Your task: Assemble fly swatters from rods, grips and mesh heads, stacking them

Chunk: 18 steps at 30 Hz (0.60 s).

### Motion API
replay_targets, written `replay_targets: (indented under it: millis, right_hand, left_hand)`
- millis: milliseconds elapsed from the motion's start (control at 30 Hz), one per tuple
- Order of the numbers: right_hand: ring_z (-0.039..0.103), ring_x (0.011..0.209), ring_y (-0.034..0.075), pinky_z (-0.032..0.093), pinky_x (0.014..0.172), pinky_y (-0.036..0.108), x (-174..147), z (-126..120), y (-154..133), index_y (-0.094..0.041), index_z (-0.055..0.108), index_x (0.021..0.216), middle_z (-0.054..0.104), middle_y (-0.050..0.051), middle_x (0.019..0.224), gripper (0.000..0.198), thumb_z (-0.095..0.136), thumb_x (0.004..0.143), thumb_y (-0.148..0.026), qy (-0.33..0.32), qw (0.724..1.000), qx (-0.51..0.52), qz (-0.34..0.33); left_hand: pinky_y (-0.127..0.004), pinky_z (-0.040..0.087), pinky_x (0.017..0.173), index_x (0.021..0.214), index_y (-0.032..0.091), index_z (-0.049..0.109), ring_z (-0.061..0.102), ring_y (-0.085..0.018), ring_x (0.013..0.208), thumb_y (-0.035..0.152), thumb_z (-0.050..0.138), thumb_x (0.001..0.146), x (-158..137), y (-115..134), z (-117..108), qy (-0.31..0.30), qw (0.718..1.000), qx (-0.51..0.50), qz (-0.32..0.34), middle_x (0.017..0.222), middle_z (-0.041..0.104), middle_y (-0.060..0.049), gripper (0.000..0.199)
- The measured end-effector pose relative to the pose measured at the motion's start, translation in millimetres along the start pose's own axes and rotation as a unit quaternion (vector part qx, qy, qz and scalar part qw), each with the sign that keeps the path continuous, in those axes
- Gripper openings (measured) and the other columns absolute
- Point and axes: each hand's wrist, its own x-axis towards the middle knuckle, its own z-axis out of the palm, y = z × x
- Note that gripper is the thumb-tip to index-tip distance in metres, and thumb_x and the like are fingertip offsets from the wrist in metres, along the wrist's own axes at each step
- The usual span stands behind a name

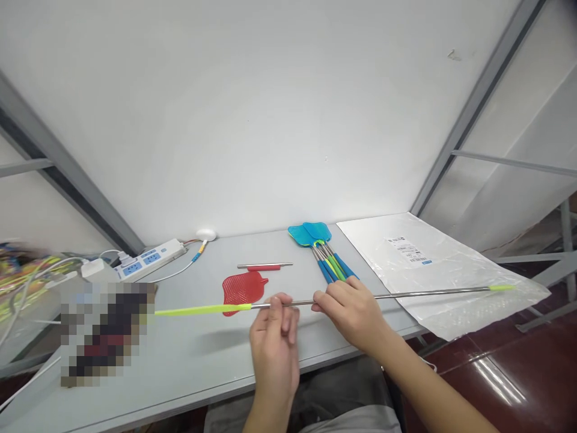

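A long telescopic fly swatter rod (433, 293) stretches nearly level across the table, with a yellow-green grip at its left and a short yellow-green tip at its right. My left hand (274, 328) pinches the metal tube beside the grip between thumb and fingers. Further right, my right hand (349, 308) is closed around the thinner part of the tube. Behind the grip lies a red mesh fly swatter head (243, 287). Just beyond it rests a short metal rod with a red handle (264, 267). Several bundled fly swatters (322, 237), with blue heads on top, lie past my right hand.
A white plastic bag (392, 264) with a label covers the table's right side. To the left are a power strip (151, 260), cables and a white round device (206, 233). A blurred-out item (108, 337) sits at front left. A white wall stands behind the table.
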Motion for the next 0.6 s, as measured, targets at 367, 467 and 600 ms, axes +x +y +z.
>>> replay_targets:
  millis: [367, 467, 600]
  right_hand:
    - [0.037, 0.061, 0.013, 0.023, 0.064, 0.032, -19.6, -0.5, 22.8, -0.019, 0.059, 0.079, 0.051, -0.002, 0.063, 0.019, 0.056, 0.095, -0.029, 0.007, 0.999, -0.028, 0.017]
    - [0.038, 0.061, 0.012, 0.025, 0.067, 0.031, -17.4, -0.4, 17.6, -0.019, 0.060, 0.079, 0.053, -0.002, 0.065, 0.021, 0.053, 0.096, -0.029, -0.009, 1.000, 0.002, 0.027]
    - [0.037, 0.059, 0.013, 0.026, 0.069, 0.031, -16.0, -0.2, 7.6, -0.018, 0.059, 0.078, 0.052, -0.001, 0.063, 0.025, 0.049, 0.098, -0.028, -0.024, 0.999, 0.030, 0.024]
  left_hand:
    - [-0.021, 0.046, 0.058, 0.087, 0.015, 0.064, 0.026, -0.003, 0.042, 0.032, 0.063, 0.089, 19.7, 51.7, -55.9, 0.076, 0.989, -0.125, 0.026, 0.054, 0.032, 0.010, 0.018]
    - [-0.023, 0.047, 0.058, 0.101, 0.020, 0.066, 0.028, -0.004, 0.043, 0.047, 0.063, 0.087, 19.0, 48.0, -62.4, 0.066, 0.988, -0.136, 0.032, 0.057, 0.035, 0.009, 0.030]
    - [-0.026, 0.048, 0.062, 0.112, 0.028, 0.064, 0.035, -0.006, 0.050, 0.053, 0.063, 0.084, 28.7, 57.6, -72.0, 0.036, 0.989, -0.124, 0.067, 0.066, 0.044, 0.007, 0.038]
